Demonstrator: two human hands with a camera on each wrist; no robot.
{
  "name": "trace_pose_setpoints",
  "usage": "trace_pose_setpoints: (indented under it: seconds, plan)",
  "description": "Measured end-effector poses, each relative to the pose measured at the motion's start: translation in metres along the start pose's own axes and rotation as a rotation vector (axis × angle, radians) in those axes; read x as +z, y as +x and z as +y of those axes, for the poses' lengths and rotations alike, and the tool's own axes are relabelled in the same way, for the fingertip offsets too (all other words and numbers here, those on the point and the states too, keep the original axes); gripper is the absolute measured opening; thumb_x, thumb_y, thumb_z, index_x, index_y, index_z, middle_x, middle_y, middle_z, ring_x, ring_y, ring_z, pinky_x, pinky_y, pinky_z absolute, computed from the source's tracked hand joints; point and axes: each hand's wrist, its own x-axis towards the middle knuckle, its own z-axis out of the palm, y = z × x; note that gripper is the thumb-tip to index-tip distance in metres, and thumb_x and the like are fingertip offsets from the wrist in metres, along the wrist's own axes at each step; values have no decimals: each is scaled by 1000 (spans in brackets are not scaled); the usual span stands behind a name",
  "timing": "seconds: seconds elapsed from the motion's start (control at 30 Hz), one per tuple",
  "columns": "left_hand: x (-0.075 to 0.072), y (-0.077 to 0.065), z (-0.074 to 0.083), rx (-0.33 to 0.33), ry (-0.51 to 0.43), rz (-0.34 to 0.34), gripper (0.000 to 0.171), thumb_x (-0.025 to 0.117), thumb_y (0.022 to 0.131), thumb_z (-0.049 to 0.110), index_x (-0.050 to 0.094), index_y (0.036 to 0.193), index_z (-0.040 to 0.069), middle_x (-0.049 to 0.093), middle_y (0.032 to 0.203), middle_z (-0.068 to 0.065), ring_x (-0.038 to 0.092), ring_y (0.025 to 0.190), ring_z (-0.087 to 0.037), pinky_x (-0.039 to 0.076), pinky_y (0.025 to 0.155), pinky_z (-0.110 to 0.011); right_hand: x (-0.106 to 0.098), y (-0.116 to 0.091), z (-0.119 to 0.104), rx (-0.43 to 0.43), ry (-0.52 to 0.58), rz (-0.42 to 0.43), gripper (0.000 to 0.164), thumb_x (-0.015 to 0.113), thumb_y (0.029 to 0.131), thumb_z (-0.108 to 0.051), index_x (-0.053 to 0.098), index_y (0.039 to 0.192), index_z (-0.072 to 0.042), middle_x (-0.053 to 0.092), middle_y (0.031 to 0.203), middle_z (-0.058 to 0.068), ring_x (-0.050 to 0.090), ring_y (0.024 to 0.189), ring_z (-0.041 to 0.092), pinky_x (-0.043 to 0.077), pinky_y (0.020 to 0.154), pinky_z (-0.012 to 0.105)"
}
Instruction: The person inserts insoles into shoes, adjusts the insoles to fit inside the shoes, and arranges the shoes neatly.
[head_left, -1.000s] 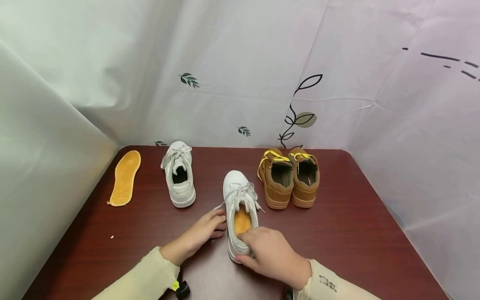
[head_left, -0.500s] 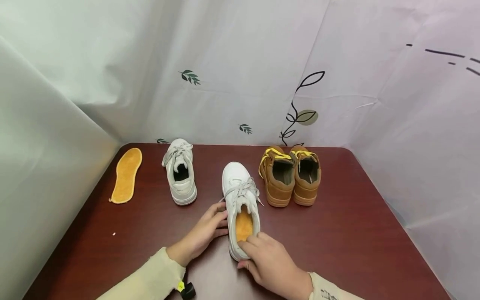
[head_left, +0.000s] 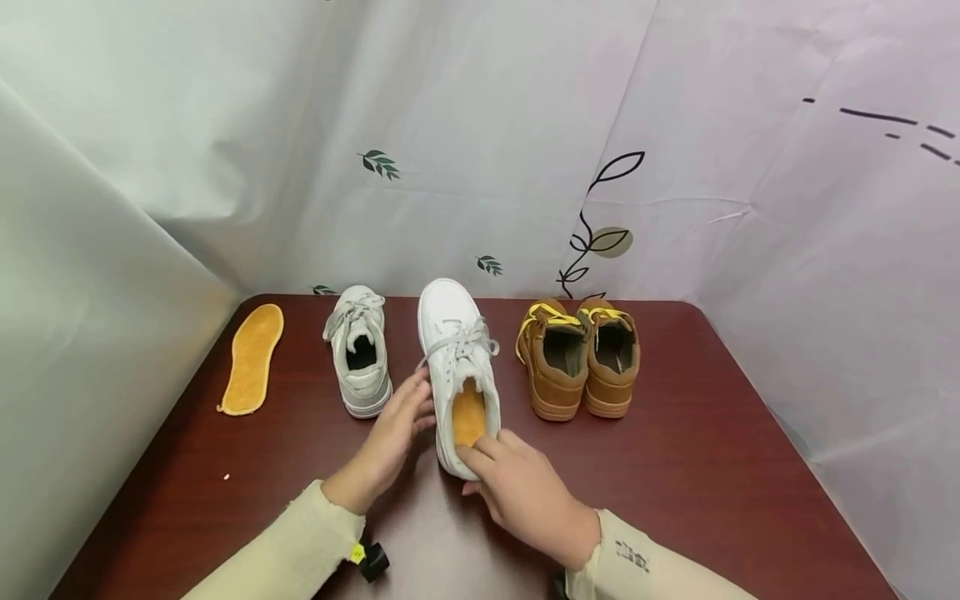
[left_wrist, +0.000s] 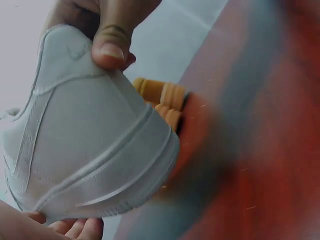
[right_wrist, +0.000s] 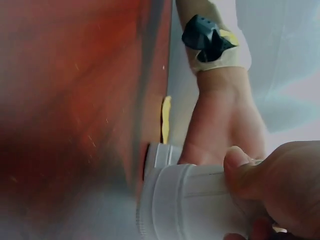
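A white sneaker (head_left: 457, 333) with grey laces is raised above the table between the hands, toe pointing away and up. An orange insole (head_left: 468, 414) shows inside it. My right hand (head_left: 525, 492) pinches the heel collar, its thumb outside and fingers inside the opening. My left hand (head_left: 386, 442) holds the shoe's left side; in the left wrist view its fingers (left_wrist: 90, 230) reach beneath the sole. The other white sneaker (head_left: 362, 379) stands on the table behind the left hand. A second orange insole (head_left: 251, 362) lies flat at the far left.
Two brown shoes (head_left: 558, 387) with yellow laces stand side by side at the back right of the dark red table (head_left: 712, 467). A tiny white scrap (head_left: 226, 477) lies at left. Pale patterned curtains (head_left: 480, 167) enclose the back and sides.
The white sneaker has risen off the table and shifted away and slightly left, its toe tipping up. Both hands have moved with it; the left hand has come in against its side.
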Motion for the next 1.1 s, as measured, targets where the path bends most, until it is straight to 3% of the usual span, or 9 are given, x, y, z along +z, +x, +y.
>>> trace_pose_setpoints:
  seconds: [0.17,0.27,0.57,0.83,1.1]
  plan:
    - [-8,23,14,-51,-85,-26,74,12,104,55,15,160,7,28,160,-20,30,143,-34,26,110,-41,17,22,9,19,-10,14,38,78,86,-32,65,119,-18,63,93,-6,53,78,17,47,66,30]
    - [-12,33,19,-57,-108,-11,76,9,103,59,13,161,10,25,161,-18,26,144,-32,21,112,-43,28,33,12,27,-9,27,37,78,87,-31,65,119,-17,63,93,-5,53,78,18,47,67,30]
    - [-14,46,22,27,-60,89,65,21,105,51,21,160,16,17,165,1,14,149,-16,7,122,-42,41,61,18,-2,-3,66,32,78,87,-25,66,115,-16,61,89,-4,50,75,19,44,68,29]
    - [-14,56,28,-72,-19,159,71,23,104,55,13,161,15,10,166,-2,12,150,-18,7,123,-42,48,76,22,-11,-5,72,28,76,89,-27,67,113,-16,63,92,-4,51,77,19,43,72,28]
    - [-10,61,34,-60,89,187,76,31,103,51,1,162,14,-5,169,-1,-3,154,-18,3,125,-43,48,86,29,-24,10,83,29,76,89,-27,68,113,-13,67,93,-4,54,79,17,43,76,28]
